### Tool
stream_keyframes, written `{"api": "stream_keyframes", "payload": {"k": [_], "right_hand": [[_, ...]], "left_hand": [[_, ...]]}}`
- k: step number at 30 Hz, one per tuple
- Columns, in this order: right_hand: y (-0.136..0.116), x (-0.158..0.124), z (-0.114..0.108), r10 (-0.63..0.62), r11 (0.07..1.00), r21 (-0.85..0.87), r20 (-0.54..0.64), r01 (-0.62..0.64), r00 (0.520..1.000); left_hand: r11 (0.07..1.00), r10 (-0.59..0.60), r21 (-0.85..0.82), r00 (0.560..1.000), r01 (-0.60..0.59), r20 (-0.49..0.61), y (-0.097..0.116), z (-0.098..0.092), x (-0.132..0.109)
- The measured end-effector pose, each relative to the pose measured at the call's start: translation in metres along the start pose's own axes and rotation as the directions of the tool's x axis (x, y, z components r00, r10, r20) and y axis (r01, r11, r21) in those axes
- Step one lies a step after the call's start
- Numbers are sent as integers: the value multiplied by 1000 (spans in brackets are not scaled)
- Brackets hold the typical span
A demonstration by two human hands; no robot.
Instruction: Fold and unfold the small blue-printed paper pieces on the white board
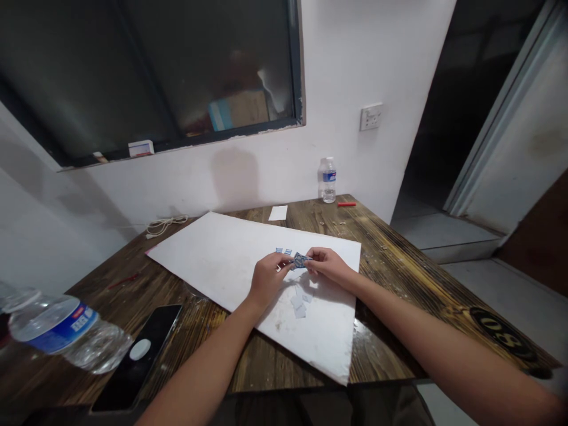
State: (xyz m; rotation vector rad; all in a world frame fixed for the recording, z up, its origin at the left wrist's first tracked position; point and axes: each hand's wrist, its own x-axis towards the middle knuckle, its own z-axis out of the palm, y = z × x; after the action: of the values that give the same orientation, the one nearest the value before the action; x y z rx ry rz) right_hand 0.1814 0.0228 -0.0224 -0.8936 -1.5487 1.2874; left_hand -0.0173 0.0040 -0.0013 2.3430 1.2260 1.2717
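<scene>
Head view: patterned piece (300,260) sits between left hand (268,274) and right hand (327,264) fingertips (286,259).

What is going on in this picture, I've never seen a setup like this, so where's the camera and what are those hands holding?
There is no machine here, only a person's two bare hands. The single picture comes from a camera worn on the person's head, looking forward and down. The left hand and right hand meet over a white board, together holding a small blue-patterned piece; it is too small to say exactly what it is. Pale slips lie on the board on the near side of the hands.

The board rests on a wooden table. Also on the table are a paper, a cable, a red stick, a far bottle, and, at lower left, a near bottle beside a phone.
</scene>
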Motion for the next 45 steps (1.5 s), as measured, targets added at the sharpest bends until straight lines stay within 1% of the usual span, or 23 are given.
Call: {"api": "stream_keyframes", "payload": {"k": [2,4,8,13,16,23,28,31,32,34,36,38,40,45], "right_hand": [[0,0,0,0,1000,16,8,0,1000],[-1,-1,1,-8,999,31,38,7,999],[-3,-2,2,-13,1000,3,87,13,996],[-5,-3,1,-29,999,-20,63,31,998],[-4,-2,1,-56,996,-74,44,59,997],[2,-1,-1,-71,976,-202,28,75,997],[-3,-6,-1,-131,949,-277,97,153,987],[-3,-5,0,-133,933,-330,49,142,990],[-2,-4,0,-127,938,-321,28,129,992],[-1,-2,0,-103,964,-246,5,102,995],[0,-1,0,-74,988,-135,-1,74,997],[-1,0,0,-53,997,-61,1,53,999],[-2,0,0,-44,998,-32,15,45,999],[-2,0,2,-42,999,-33,47,43,998]], "left_hand": [[999,30,29,999,-31,15,-1,-1,0],[999,35,35,999,-36,21,-2,0,0],[1000,-12,12,999,12,37,-6,2,0],[999,-46,17,997,45,66,-5,1,0],[997,-60,51,996,56,73,-3,1,0],[974,-54,224,993,30,101,-1,0,-2],[968,-50,251,993,21,111,2,1,-2],[975,-49,220,994,28,93,3,1,-3],[980,-52,197,996,36,79,4,1,-3],[988,-39,150,997,29,68,4,1,-3],[992,13,126,995,-25,97,5,0,-3],[988,72,128,987,-90,143,5,0,-3],[983,103,136,981,-125,162,5,0,-3],[982,100,147,987,-119,128,3,0,-3]]}}
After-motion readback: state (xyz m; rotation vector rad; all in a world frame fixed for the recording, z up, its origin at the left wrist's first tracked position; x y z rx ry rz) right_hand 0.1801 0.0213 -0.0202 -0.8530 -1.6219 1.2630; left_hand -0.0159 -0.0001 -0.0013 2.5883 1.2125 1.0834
